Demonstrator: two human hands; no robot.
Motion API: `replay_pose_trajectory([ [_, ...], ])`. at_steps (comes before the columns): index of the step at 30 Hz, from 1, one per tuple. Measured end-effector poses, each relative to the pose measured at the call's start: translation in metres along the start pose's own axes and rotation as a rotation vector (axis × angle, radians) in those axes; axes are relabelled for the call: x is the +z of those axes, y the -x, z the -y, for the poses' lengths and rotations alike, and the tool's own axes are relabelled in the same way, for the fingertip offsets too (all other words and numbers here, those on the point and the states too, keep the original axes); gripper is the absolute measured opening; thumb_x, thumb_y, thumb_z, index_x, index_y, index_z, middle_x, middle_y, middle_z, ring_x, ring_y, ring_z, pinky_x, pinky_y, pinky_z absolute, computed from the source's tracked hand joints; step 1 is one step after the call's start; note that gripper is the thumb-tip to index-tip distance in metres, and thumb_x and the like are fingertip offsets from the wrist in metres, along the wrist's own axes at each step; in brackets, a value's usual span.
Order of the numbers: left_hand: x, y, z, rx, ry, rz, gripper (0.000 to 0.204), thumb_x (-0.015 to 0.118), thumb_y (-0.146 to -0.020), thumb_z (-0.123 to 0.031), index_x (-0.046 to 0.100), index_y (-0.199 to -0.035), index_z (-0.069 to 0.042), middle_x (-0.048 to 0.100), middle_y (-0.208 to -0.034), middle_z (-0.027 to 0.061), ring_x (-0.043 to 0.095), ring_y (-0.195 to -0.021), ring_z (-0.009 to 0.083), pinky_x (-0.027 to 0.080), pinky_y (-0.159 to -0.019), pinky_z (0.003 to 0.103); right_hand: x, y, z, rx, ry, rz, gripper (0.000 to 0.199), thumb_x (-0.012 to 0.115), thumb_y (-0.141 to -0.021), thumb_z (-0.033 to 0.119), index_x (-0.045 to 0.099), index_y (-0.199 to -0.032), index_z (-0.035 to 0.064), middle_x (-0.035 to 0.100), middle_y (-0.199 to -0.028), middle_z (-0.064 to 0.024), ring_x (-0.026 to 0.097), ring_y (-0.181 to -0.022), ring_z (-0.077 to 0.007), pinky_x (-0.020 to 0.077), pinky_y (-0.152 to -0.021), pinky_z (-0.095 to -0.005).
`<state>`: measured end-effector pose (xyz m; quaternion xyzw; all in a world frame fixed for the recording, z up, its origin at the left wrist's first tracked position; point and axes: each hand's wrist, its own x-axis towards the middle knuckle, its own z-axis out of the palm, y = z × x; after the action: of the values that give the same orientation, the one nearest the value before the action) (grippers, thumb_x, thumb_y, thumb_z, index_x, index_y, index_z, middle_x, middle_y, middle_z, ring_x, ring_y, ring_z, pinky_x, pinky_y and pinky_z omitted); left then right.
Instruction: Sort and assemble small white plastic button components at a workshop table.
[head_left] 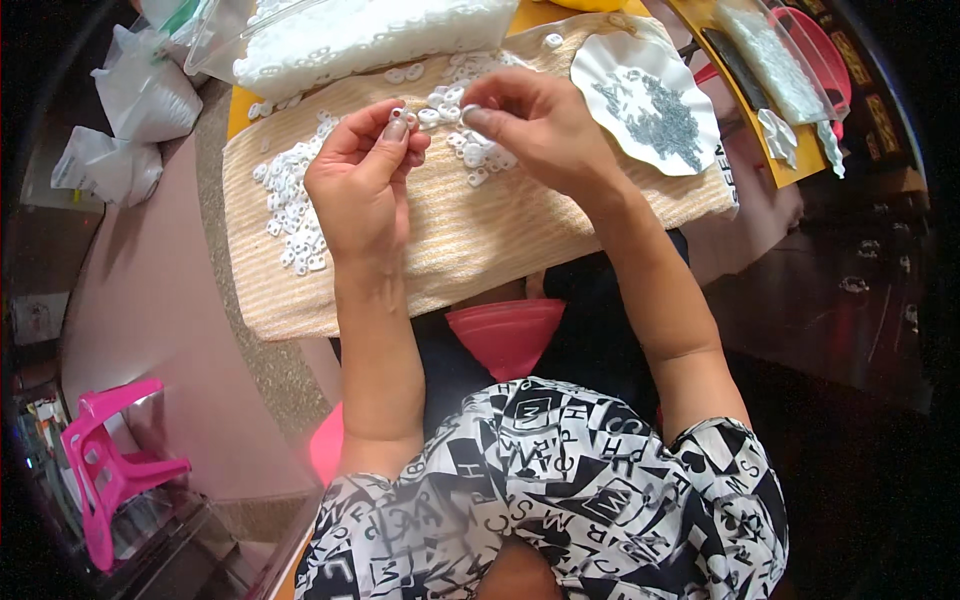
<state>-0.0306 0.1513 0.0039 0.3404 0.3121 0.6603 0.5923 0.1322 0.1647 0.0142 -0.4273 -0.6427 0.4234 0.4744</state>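
Between the thumb and fingertips of my left hand (362, 185) is a small white plastic piece (398, 114) with round holes. My right hand (552, 135) hovers just to the right, its thumb and forefinger pinched together; whatever they may hold is too small to make out. Beneath and beside the right fingers lies a pile of similar white pieces (482, 155). A second heap of white pieces (292, 200) spreads to the left of my left wrist. Both heaps rest on a striped cream towel (470, 255).
At the far side stands a clear container (370, 45) full of white pieces. A white fluted plate (592, 62) with small dark grey bits sits at the right. White plastic bags (150, 90) stand at the left, with a pink stool (120, 470) below. A yellow side table (795, 172) is at far right.
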Motion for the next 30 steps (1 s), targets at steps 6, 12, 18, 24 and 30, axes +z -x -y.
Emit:
replay_pose_trajectory([
  [6,0.004,0.004,0.004,-0.068,0.066,0.067,0.016,0.054,-0.08,0.003,0.057,-0.095,0.006,0.06,-0.08,0.0113,0.058,-0.066,0.0151,0.048,-0.061,0.023,-0.01,0.005,0.006,0.005,-0.159,0.028,0.014,0.058,-0.079,0.008,0.06,-0.09,-0.0013,0.057,-0.076,-0.0005,0.05,-0.069,-0.0057,0.0409,-0.062,-0.0189],
  [12,0.002,0.0,-0.001,-0.078,0.076,0.161,0.017,0.055,-0.079,0.002,0.056,-0.096,0.006,0.059,-0.081,0.0122,0.055,-0.068,0.0165,0.046,-0.063,0.026,-0.013,-0.006,0.007,0.081,-0.339,0.091,0.013,0.053,-0.084,0.01,0.055,-0.093,0.0008,0.056,-0.077,-0.0016,0.051,-0.068,-0.0073,0.0429,-0.063,-0.0194],
  [18,0.02,0.001,0.009,-0.11,0.001,0.109,0.019,0.055,-0.076,0.003,0.056,-0.095,0.007,0.059,-0.081,0.0116,0.057,-0.066,0.0174,0.047,-0.06,0.026,-0.034,-0.002,-0.005,0.176,-0.637,0.144,0.012,0.047,-0.085,0.008,0.052,-0.093,0.0003,0.057,-0.083,-0.0093,0.057,-0.072,-0.0153,0.0494,-0.064,-0.0277],
  [24,0.012,0.018,0.003,-0.07,-0.121,0.112,0.014,0.056,-0.078,0.002,0.057,-0.091,0.006,0.059,-0.076,0.0091,0.054,-0.062,0.0134,0.043,-0.057,0.022,-0.007,0.011,0.024,0.01,-0.131,0.084,0.013,0.056,-0.082,0.011,0.054,-0.089,0.0012,0.054,-0.071,-0.001,0.048,-0.063,-0.0058,0.0404,-0.054,-0.0204],
  [30,0.013,0.011,0.008,-0.027,-0.131,0.23,0.016,0.059,-0.08,-0.003,0.058,-0.094,0.004,0.06,-0.078,0.0071,0.055,-0.064,0.0116,0.043,-0.058,0.022,-0.007,0.013,0.035,-0.048,-0.01,0.057,0.019,0.06,-0.078,0.016,0.054,-0.074,-0.0014,0.057,-0.061,-0.0088,0.056,-0.056,-0.0126,0.0434,-0.05,-0.0264],
])
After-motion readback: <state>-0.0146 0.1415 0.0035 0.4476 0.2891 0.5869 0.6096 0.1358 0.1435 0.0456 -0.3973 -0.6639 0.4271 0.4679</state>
